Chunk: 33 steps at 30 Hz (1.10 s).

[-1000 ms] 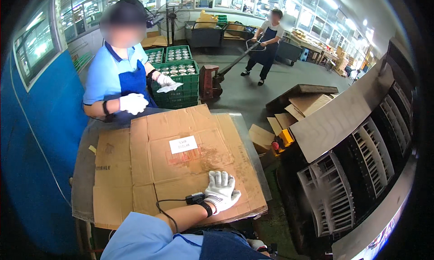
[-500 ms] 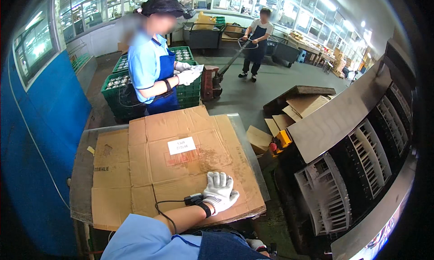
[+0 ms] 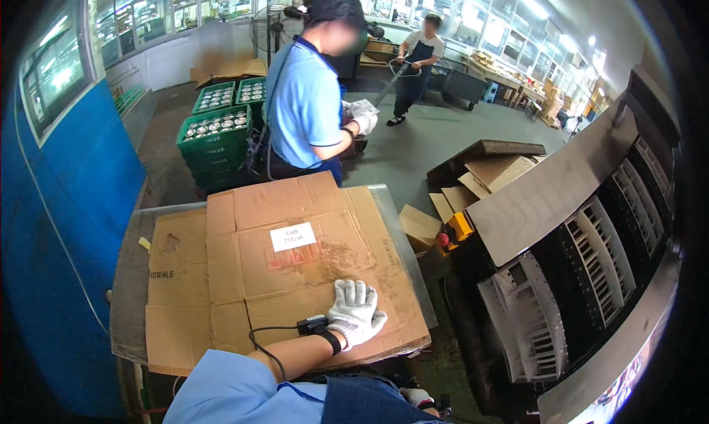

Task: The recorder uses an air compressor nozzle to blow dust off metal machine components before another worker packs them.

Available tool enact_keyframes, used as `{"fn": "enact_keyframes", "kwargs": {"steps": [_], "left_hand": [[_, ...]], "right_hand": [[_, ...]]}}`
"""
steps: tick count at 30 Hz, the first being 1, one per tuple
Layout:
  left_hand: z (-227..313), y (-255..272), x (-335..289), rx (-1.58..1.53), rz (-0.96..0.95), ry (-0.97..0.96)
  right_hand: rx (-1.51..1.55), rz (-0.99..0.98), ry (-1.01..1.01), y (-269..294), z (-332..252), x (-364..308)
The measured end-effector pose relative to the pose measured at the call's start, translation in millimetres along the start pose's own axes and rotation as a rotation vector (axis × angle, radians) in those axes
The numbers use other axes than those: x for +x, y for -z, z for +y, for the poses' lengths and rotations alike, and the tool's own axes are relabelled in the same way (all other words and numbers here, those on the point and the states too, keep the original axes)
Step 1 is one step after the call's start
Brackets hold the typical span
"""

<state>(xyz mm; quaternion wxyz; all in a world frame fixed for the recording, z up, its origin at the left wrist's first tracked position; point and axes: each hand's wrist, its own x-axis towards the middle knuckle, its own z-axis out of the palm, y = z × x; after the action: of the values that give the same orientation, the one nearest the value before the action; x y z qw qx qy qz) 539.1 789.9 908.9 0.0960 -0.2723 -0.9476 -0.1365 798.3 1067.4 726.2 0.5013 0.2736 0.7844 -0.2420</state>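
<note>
My left hand (image 3: 356,313), in a white knit glove, lies flat on a cardboard sheet (image 3: 340,232) with its fingers stretched out, holding nothing. A black strap and a small black cabled device (image 3: 313,323) sit at that wrist. Several flattened cardboard pieces cover the metal-topped table, and a white paper label (image 3: 292,237) lies on the upper sheet, beyond my hand. My right hand (image 3: 419,397), also gloved, shows only in part at the lower edge, close to my apron; its fingers are hidden.
A co-worker (image 3: 306,103) across the table holds a small pale item. Green crates (image 3: 214,132) of round metal parts are stacked behind. Another person (image 3: 421,59) grips a pallet-truck handle. At right stand a slatted machine (image 3: 602,254), a yellow switch box (image 3: 459,226) and open cartons (image 3: 421,227).
The nearer co-worker has moved to the right and turned, uncovering more of the green crates. My left hand stays flat on the cardboard; the view has shifted slightly.
</note>
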Motion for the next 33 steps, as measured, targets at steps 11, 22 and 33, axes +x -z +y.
{"fn": "enact_keyframes", "kwargs": {"steps": [11, 22, 33], "left_hand": [[2.3, 2.8, 1.0, 0.015, 0.017, -0.007], [4.7, 2.8, 3.7, 0.025, 0.02, -0.017], [8.7, 20.5, 9.9, -0.013, -0.046, -0.029]], "right_hand": [[0.147, 0.121, 0.002, -29.4, 18.5, 30.3], [0.261, 0.199, -0.053, -54.8, 31.9, 67.8], [-0.254, 0.761, 0.035, -152.4, 57.3, 155.6]]}}
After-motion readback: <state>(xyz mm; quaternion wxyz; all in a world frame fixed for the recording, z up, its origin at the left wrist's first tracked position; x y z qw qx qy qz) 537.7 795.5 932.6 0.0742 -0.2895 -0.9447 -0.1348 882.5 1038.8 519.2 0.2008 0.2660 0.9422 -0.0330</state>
